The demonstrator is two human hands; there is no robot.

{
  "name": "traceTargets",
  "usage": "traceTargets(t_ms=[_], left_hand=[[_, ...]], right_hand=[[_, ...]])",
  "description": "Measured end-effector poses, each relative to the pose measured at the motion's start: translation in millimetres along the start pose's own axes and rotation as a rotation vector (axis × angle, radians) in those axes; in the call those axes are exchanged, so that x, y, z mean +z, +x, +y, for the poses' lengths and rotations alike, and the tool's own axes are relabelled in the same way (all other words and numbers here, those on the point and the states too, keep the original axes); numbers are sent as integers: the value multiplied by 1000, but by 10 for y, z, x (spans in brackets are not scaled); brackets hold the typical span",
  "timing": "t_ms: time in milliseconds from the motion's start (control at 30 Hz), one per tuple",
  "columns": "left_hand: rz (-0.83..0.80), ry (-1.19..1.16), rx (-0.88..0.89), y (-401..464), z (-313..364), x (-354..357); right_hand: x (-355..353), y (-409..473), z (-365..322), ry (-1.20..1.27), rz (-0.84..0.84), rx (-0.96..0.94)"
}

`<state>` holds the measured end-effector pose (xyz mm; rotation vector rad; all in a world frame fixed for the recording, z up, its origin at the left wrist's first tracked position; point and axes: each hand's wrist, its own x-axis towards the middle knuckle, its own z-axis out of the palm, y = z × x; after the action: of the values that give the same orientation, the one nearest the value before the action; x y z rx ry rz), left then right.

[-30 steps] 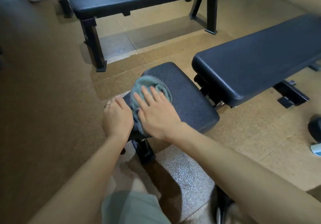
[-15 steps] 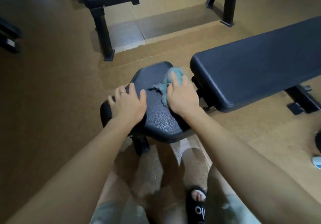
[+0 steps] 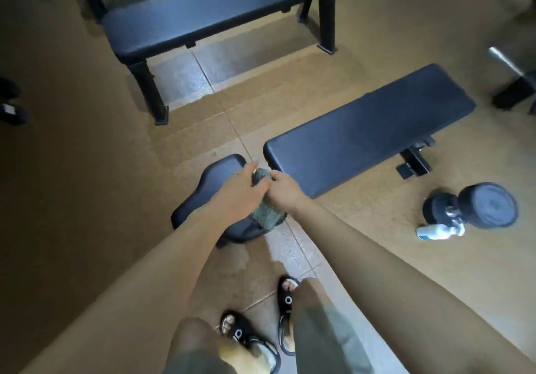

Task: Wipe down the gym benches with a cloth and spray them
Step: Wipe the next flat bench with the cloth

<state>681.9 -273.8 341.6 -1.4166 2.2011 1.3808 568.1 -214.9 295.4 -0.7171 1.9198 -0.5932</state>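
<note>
A person is gripping a green cloth (image 3: 265, 208) between both hands above the bench's seat pad (image 3: 214, 183), the left hand (image 3: 240, 191) and right hand (image 3: 282, 189) curling their fingers round its upper end while the rest is hanging below them.

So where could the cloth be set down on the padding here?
The long back pad is bare along its whole top, as is the flat bench behind. The seat pad is crowded: both hands hold the cloth over it.
</note>
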Motion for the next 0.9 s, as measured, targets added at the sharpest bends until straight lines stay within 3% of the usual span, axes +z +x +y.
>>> traceTargets(t_ms=[133,400,700,900], left_hand=[[82,-291,-97,-230,778,-541],[43,-216,-10,-502,1109,-1374],[-51,-224,77,-165,508,-2652],[-134,-124,176,15,141,-3601]], right_hand=[[-581,-524,-754,393,-23,73],[-855,-790,-1515,726,-95,122],[-326,-511,-2547,405,152,117],[72,-373,-3293,158,57,59]])
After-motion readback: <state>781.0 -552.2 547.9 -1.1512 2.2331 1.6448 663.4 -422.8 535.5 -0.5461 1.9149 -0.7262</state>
